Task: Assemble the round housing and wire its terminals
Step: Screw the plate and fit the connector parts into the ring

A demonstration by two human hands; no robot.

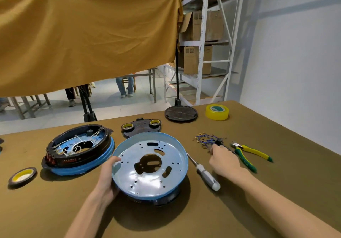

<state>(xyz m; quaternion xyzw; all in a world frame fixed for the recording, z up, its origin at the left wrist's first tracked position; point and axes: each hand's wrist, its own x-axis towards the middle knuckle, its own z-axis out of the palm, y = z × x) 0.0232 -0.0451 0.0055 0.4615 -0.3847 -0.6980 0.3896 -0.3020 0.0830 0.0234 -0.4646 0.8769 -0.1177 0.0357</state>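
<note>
Two hands, two jobs. My left hand (pixel 108 175) grips the near-left rim of the round blue housing plate (pixel 150 165), thumb hooked over the edge, holding it tilted up above a black base (pixel 166 200) just in front of me on the table (pixel 276 191). My right hand (pixel 224 161) reaches out to the bundle of blue terminal wires (pixel 209 140), fingers curled down at its near edge; whether they have actually closed on a wire I cannot tell.

Judging from this, the step is fetching a lead for the plate. I should pinch one wire near its brass end and draw it free slowly, since the bundle looks tangled and could drag the rest along. Keeping the plate steady matters too.

Between plate and right hand lies a screwdriver (pixel 203 172); just beyond the wires, green-and-yellow pliers (pixel 247 153). Left of the plate sits a second, already wired housing (pixel 79 149), with a dark tape roll (pixel 22 177) nearer me.
</note>
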